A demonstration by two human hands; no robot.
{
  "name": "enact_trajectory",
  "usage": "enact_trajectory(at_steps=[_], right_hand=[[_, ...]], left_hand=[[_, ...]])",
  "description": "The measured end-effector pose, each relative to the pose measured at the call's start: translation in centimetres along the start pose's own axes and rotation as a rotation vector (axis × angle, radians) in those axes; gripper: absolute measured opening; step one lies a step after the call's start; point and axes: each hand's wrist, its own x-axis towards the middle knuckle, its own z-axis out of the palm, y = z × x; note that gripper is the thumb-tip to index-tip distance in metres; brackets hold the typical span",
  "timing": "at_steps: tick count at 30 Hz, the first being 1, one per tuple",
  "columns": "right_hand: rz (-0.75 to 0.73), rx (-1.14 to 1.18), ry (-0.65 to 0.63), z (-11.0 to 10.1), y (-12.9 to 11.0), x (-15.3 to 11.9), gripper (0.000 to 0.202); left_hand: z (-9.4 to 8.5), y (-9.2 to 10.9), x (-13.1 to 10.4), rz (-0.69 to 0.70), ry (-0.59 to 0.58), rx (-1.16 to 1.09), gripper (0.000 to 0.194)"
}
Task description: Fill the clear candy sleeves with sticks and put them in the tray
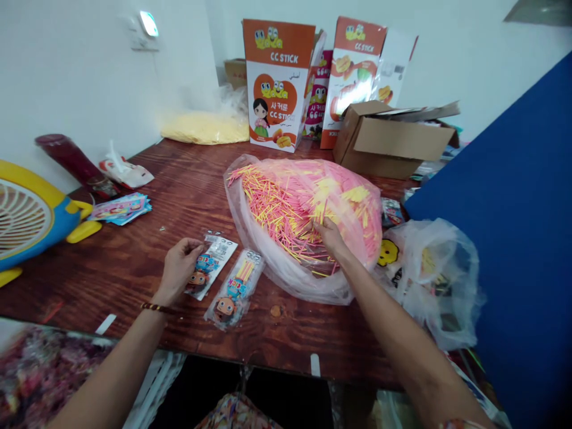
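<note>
My left hand (181, 262) is closed at the near-left edge of a small printed packet (213, 262), its fingertips pinching the plastic. To the right of that lies a second clear packet (236, 289), with a cartoon face and a few thin sticks showing inside. My right hand (329, 237) reaches into a large open clear plastic bag (308, 289) heaped with thin pink and yellow sticks (277, 208). Its fingers are closed on a few of the sticks, and the fingertips are partly hidden among them.
A yellow and blue fan (27, 214) and printed cards (120, 208) are at the left. Tall CC Stick boxes (279, 83) and an open brown carton (397, 143) stand behind. A plastic bag (440, 274) sits at right, beside a blue panel (513, 208).
</note>
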Motion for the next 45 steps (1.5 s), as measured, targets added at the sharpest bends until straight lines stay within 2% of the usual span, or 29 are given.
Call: enact_trajectory(at_steps=[5,8,15,21,24,28,31,34,36,41,45], right_hand=[[0.066,-0.002,0.053,0.6,1.2,-2.6,0.022],[0.102,-0.012,0.053,0.9,1.8,-3.4,0.019],[0.104,0.007,0.061,1.1,1.9,-3.3,0.015],[0.082,0.028,0.039,1.4,2.0,-3.5,0.015],[0.075,0.027,0.030,1.3,1.7,-3.7,0.012],[0.058,0.006,0.029,1.1,1.5,-4.2,0.014],[0.043,-0.068,0.019,1.2,1.5,-4.5,0.017],[0.038,-0.114,0.026,1.2,1.5,-4.4,0.017],[0.038,-0.160,0.031,1.0,1.5,-4.1,0.018],[0.016,-0.337,0.062,-0.6,0.8,-3.1,0.010],[0.004,-0.411,0.104,-2.2,0.3,-2.7,0.005]], left_hand=[[0.1,1.3,-0.2,-0.065,-0.051,-0.258,0.030],[0.1,2.0,-0.4,-0.092,-0.050,-0.295,0.029],[-0.6,3.5,-0.5,-0.156,0.028,-0.317,0.031],[-1.1,4.3,-0.7,-0.200,0.005,-0.434,0.039],[-1.1,4.1,-1.0,-0.205,0.007,-0.490,0.035],[-1.3,4.6,-1.3,-0.170,0.072,-0.531,0.031],[-1.7,5.3,-1.3,-0.178,0.103,-0.462,0.031],[-2.0,5.1,-1.1,-0.181,0.066,-0.329,0.033],[-2.1,4.3,-0.8,-0.123,0.019,-0.224,0.032],[-1.6,1.9,-0.5,0.136,-0.103,0.066,0.027],[-1.5,1.3,-0.5,0.141,-0.147,0.104,0.028]])
